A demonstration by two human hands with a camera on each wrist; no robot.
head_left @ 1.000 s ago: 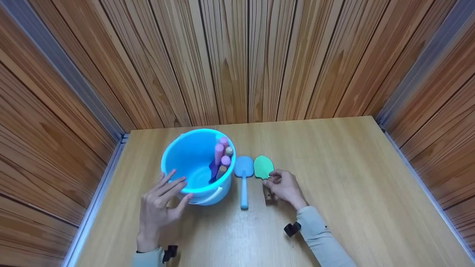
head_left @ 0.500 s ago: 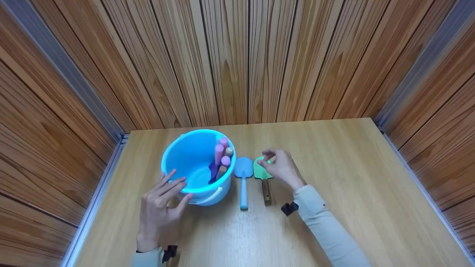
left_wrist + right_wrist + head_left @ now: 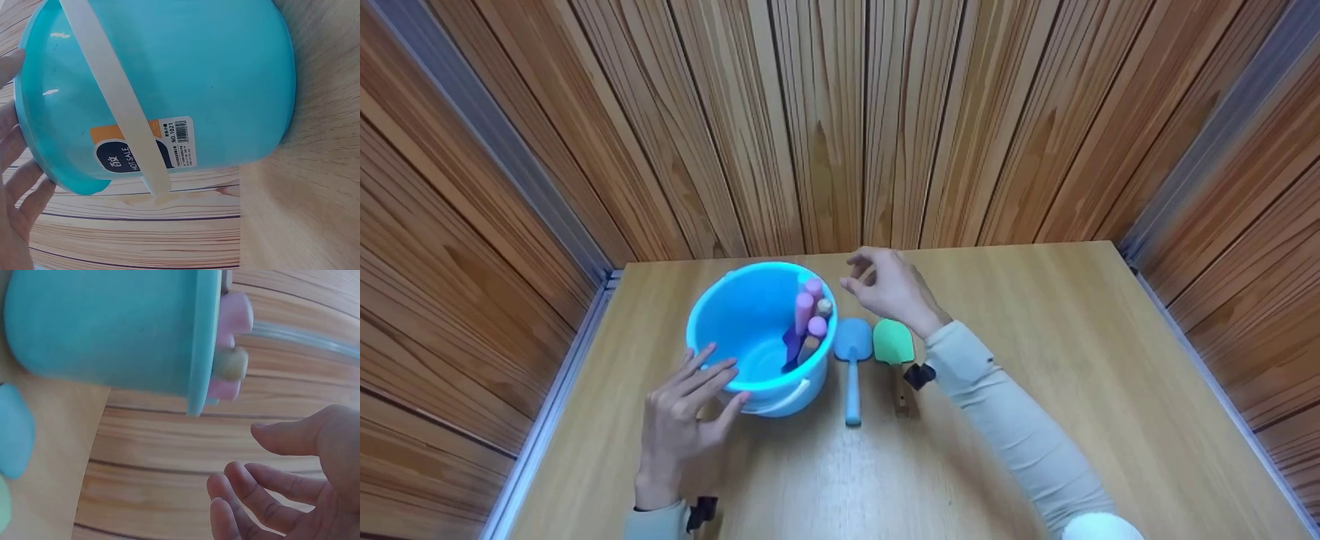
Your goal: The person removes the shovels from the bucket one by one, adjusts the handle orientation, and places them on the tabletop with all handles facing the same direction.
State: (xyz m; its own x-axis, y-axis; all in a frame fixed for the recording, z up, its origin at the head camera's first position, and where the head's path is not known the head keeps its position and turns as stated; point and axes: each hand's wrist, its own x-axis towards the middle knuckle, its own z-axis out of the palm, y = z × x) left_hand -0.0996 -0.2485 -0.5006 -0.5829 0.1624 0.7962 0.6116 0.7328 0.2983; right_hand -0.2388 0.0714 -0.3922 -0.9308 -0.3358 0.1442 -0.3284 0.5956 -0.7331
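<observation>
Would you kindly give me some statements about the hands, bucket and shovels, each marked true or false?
1. The left hand touches the bucket. True.
2. The right hand holds the green shovel. False: the right hand holds nothing, and the green shovel lies on the table.
3. The blue shovel lies between the bucket and the green shovel. True.
4. The bucket lies on its side. False: it stands upright on the table.
5. Pink handles stick up past the bucket's rim. True.
6. The blue shovel has a brown handle. False: its handle is blue; the green shovel's is brown.
</observation>
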